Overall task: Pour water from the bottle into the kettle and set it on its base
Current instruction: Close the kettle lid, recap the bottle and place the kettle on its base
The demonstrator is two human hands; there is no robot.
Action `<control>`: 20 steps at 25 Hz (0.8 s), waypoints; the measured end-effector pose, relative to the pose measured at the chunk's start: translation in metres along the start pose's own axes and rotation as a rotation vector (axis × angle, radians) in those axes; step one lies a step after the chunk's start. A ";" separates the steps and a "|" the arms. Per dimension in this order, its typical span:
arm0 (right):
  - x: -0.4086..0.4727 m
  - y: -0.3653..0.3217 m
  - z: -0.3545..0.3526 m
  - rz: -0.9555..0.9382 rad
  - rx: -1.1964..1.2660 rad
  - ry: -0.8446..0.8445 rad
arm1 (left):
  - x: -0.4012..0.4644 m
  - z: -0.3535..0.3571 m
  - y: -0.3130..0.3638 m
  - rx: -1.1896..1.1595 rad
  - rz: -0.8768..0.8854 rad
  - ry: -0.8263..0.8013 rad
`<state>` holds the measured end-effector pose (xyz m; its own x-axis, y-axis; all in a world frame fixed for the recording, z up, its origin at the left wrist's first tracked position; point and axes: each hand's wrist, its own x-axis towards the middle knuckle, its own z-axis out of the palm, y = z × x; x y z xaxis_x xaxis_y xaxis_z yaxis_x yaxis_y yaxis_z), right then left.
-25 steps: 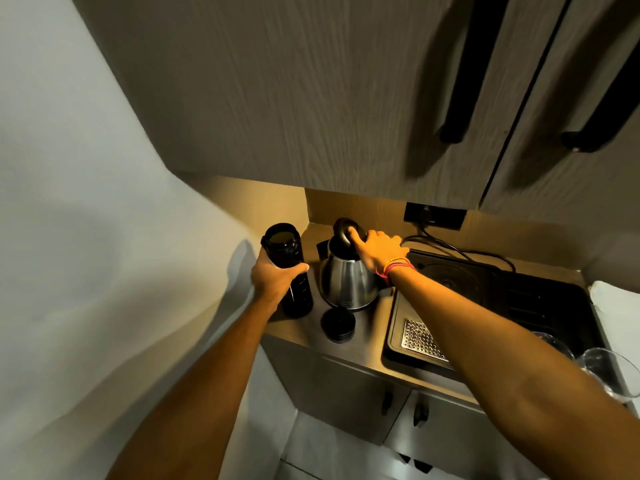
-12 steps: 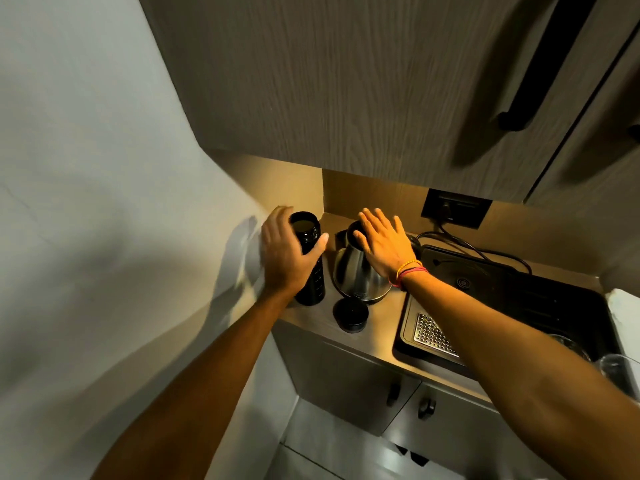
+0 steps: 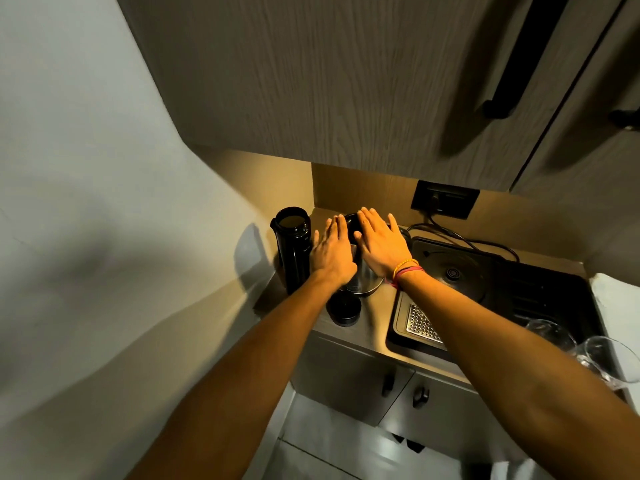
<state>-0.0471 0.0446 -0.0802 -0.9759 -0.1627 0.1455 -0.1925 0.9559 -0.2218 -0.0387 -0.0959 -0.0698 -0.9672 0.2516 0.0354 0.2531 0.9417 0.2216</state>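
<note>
A black bottle [image 3: 292, 247] stands uncapped and upright at the counter's back left corner. Its round black cap [image 3: 343, 310] lies on the counter in front. To the right of the bottle stands the steel kettle [image 3: 365, 284] with a black lid, mostly hidden behind my hands. My left hand [image 3: 331, 252] hovers flat with fingers apart between bottle and kettle, holding nothing. Over the kettle's top my right hand [image 3: 382, 245] is spread flat, with bracelets at the wrist. The kettle's base is not visible beneath it.
A black tray [image 3: 512, 292] with a round disc [image 3: 452, 273] and a metal grate [image 3: 420, 323] fills the counter's right. Clear glasses [image 3: 602, 358] stand at the right edge. A wall socket [image 3: 445, 199] with cords sits behind. Upper cabinets hang low overhead; a wall closes the left.
My left hand has let go of the bottle and moved right toward the kettle. My right hand stays flat over the kettle lid. The camera has shifted closer.
</note>
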 end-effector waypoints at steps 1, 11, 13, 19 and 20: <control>0.000 -0.001 0.000 -0.004 -0.018 -0.001 | 0.004 0.000 -0.002 0.026 0.016 0.001; -0.048 -0.011 0.013 -0.355 -0.298 0.177 | -0.043 0.040 -0.010 0.026 0.120 0.143; -0.073 -0.013 0.038 -0.545 -0.268 0.166 | -0.068 0.062 -0.029 0.065 0.150 0.144; -0.092 -0.028 0.073 -0.425 -0.330 -0.217 | -0.105 0.088 -0.065 0.050 0.180 0.084; -0.091 -0.032 0.075 -0.385 -0.317 -0.272 | -0.108 0.086 -0.068 0.033 0.157 0.095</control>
<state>0.0401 0.0106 -0.1582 -0.8411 -0.5307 -0.1042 -0.5399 0.8352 0.1044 0.0504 -0.1683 -0.1721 -0.9133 0.3749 0.1593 0.3998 0.9000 0.1736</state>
